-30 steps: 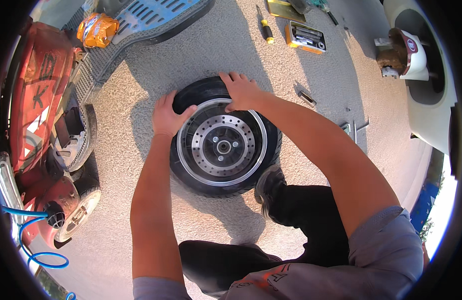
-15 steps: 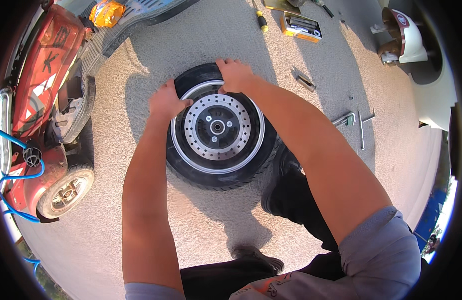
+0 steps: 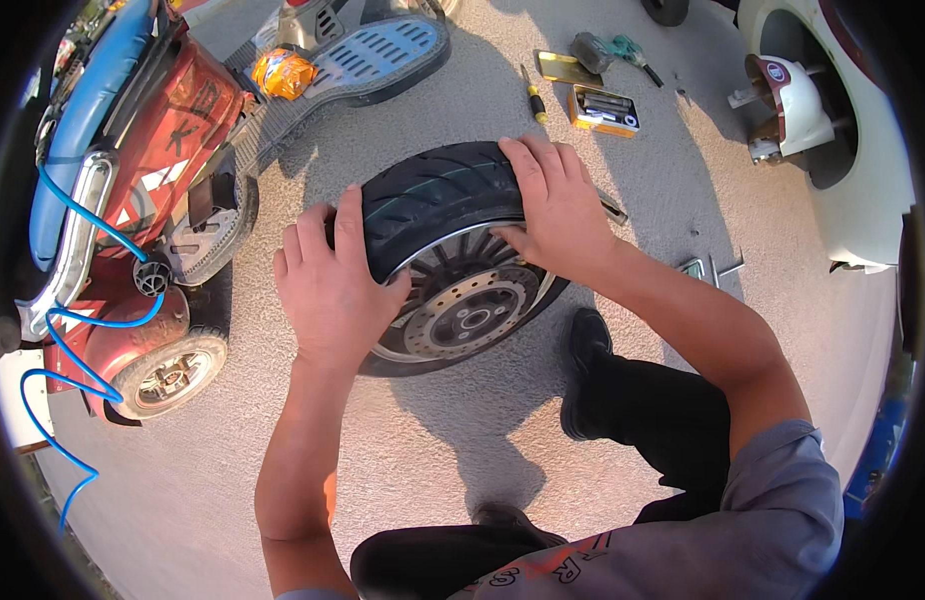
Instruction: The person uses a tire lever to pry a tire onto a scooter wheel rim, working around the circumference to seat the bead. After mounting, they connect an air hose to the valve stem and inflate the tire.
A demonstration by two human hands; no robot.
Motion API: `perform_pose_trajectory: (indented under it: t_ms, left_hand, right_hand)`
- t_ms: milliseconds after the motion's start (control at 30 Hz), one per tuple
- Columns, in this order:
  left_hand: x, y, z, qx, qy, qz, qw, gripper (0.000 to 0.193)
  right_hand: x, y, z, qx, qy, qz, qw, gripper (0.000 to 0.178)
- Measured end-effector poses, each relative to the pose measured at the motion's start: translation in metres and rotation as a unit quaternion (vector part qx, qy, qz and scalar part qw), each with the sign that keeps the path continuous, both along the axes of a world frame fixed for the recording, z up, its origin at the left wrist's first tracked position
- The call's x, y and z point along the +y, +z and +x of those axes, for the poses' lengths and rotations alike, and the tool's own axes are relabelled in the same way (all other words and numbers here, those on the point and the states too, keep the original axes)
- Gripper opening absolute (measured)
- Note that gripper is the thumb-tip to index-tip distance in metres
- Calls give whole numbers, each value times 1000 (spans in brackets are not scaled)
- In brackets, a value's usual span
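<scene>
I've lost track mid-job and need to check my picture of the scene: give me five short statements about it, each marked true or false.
1. The left hand and the right hand both grip the wheel. True.
2. The wheel lies flat on the ground. False: it is tilted, with its tread showing along the far side.
3. The screwdriver lies to the left of the tool tin. True.
4. The hose by the red scooter is yellow. False: it is blue.
5. The orange packet rests on the footboard. True.
</scene>
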State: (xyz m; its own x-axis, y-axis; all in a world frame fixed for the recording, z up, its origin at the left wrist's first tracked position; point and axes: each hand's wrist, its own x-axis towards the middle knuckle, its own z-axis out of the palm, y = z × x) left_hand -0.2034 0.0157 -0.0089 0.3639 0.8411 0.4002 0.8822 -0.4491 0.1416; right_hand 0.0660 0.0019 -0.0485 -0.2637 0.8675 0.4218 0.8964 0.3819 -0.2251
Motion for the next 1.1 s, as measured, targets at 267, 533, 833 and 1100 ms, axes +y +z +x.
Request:
perform_pose_trajectory:
  t_ms: [267, 533, 833, 1100]
  left_hand:
    - [30, 49, -12, -85, -64, -69, 992, 83]
    - [8, 27, -3, -56, -92, -15, 994, 88]
    - [0, 47, -42, -182, -67, -203, 960, 89]
    - [-18, 28, -29, -193, -16, -262, 946, 90]
  right_hand:
    - [21, 119, -33, 7, 25, -156, 987, 74]
    - [100, 169, -59, 303, -4, 278, 912, 55]
    - [83, 53, -87, 63, 54, -182, 980, 71]
    - [109, 252, -38, 302, 245, 78, 918, 58]
